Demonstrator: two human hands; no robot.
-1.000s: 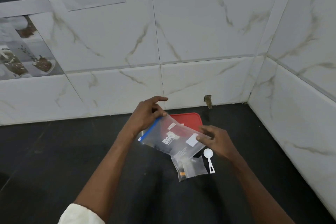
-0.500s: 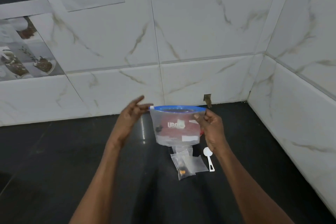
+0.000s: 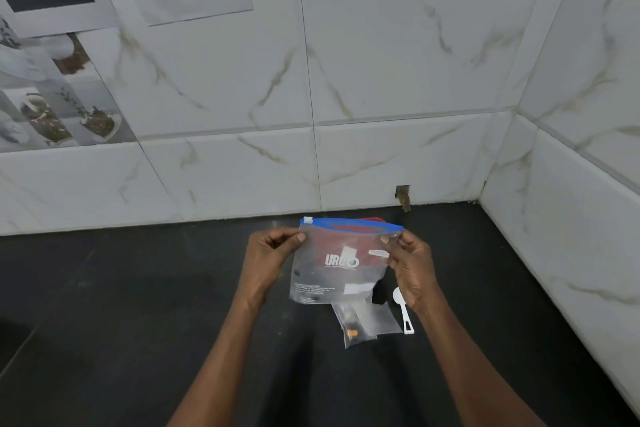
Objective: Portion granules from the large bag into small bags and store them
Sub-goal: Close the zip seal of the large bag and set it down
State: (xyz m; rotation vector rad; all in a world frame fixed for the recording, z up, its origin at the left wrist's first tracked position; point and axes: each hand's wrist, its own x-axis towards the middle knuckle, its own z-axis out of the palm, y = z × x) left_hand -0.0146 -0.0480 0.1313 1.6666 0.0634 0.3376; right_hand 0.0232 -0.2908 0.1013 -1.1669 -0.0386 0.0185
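We hold both hands raised in front of us, one at each side of the large bag (image 3: 332, 267). Our left hand (image 3: 266, 260) is at the bag's upper left corner, fingers curled into the palm, thumb pressed flat on the front face just under the top edge, pinching the film. Our right hand (image 3: 410, 267) does the same at the upper right corner, thumb on the front and the other fingers folded behind the bag. The backs of both hands face outward, away from the bag. Our wrists look nearly straight. Both forearms are bare and come up from below the bag, slanting inward toward it.
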